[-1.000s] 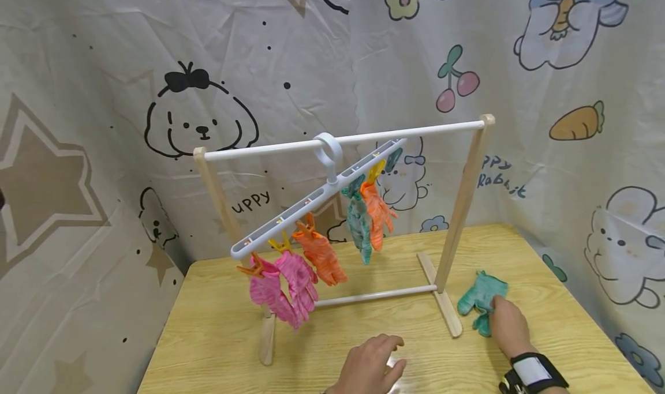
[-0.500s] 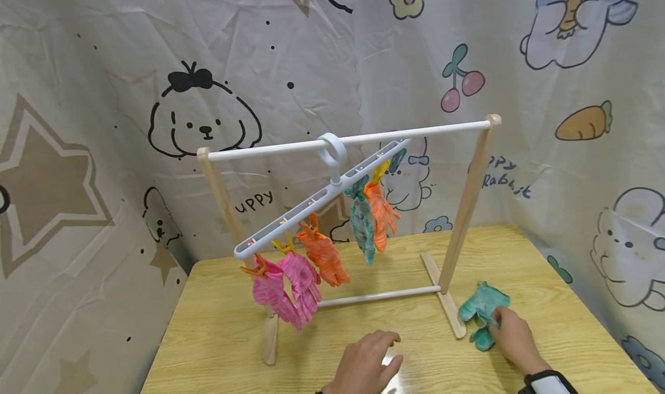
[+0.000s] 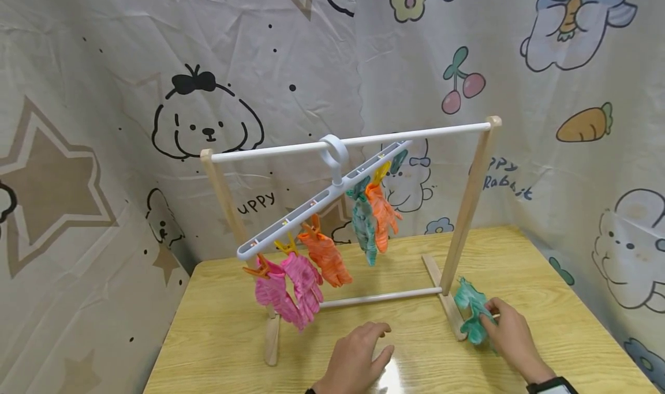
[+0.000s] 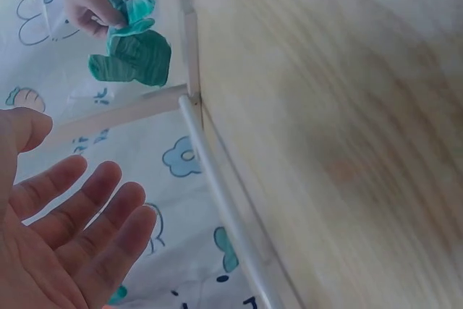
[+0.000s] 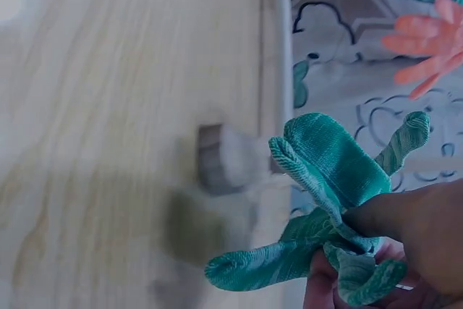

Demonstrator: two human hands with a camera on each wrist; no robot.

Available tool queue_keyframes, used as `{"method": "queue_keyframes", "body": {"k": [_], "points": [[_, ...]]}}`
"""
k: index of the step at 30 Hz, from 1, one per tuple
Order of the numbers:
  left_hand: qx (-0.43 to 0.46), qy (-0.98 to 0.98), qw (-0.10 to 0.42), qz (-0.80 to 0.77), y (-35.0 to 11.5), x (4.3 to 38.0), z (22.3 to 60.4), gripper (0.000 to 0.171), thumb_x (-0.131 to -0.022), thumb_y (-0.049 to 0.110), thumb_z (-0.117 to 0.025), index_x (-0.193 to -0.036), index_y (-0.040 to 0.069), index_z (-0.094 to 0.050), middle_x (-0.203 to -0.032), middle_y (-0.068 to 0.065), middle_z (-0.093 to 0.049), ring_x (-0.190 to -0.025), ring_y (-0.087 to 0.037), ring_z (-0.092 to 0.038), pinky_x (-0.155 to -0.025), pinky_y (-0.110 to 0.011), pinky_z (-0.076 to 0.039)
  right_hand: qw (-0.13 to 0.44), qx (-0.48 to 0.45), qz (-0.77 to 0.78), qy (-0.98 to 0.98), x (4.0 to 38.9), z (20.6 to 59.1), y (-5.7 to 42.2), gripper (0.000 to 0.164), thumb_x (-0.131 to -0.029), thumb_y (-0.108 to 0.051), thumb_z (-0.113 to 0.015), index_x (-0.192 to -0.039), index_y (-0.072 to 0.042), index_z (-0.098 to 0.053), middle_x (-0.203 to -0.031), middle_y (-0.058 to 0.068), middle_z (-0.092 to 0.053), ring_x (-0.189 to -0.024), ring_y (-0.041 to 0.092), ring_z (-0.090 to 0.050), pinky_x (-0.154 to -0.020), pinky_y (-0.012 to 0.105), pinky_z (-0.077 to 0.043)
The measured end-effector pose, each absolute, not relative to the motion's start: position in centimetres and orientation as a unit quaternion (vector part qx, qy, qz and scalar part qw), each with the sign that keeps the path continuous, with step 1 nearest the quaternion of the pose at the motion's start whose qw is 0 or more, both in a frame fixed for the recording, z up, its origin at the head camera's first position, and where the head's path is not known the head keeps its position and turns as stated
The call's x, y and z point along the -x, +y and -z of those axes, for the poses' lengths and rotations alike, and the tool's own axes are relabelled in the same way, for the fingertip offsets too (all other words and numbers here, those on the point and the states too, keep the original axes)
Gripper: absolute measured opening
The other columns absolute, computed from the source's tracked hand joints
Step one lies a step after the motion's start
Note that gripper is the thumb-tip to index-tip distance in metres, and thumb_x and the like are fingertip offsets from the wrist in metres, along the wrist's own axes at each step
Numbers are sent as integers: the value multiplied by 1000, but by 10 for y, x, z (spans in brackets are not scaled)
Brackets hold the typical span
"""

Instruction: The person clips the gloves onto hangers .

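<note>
At the right of the table in the head view, my right hand [image 3: 511, 336] pinches a green knit glove [image 3: 470, 299] between thumb and fingers. The right wrist view shows that glove [image 5: 336, 161] bunched, its fingers sticking out in several directions above the table. My left hand [image 3: 353, 353] hovers over the table's front with relaxed, spread fingers and holds nothing. Ahead of it, a grey hanger [image 3: 291, 221] bears pink gloves [image 3: 301, 284], an orange glove [image 3: 326, 258], a green glove [image 3: 364, 226] and another orange glove [image 3: 383, 218], attached with clothespins.
The hanger hooks over the white top rod [image 3: 415, 134] of a wooden-legged rack and slants toward the front left. A rack foot [image 3: 451, 316] lies just left of my right hand. Behind the wooden table [image 3: 218, 348] hangs a cartoon-printed curtain [image 3: 312, 53].
The green glove lay spread on the table; my right hand has picked it up and it is now bunched, shifted slightly left. My left hand has moved slightly left.
</note>
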State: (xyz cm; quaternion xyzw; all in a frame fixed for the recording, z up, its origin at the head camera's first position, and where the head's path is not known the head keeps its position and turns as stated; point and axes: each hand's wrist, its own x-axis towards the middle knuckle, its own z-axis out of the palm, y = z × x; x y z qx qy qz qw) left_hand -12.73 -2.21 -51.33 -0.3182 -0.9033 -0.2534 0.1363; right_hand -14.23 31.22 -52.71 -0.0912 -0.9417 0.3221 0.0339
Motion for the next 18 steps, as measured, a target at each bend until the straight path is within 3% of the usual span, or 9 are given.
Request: {"method": "queue_keyframes", "body": {"k": [10,18], "points": [[299,-907,132,266,-28,136,501,24,-95,28,-69,-116,15,-68,-103,3,-73,-89,-10,-69,-63,-20,-51,60,67,-356,-930,132,500,292,18,-92,-8,-64,-105,4,-63,-108,25,-69,-89,32,-72,-66,38,-58],[289,-910,129,268,-31,144,490,24,-97,31,-67,-116,16,-69,-105,2,-75,-90,-11,-71,-68,-22,-54,49,69,-373,-924,128,485,279,19,-92,-9,-65,-107,3,-62,-107,23,-70,-89,27,-71,-64,32,-56]]}}
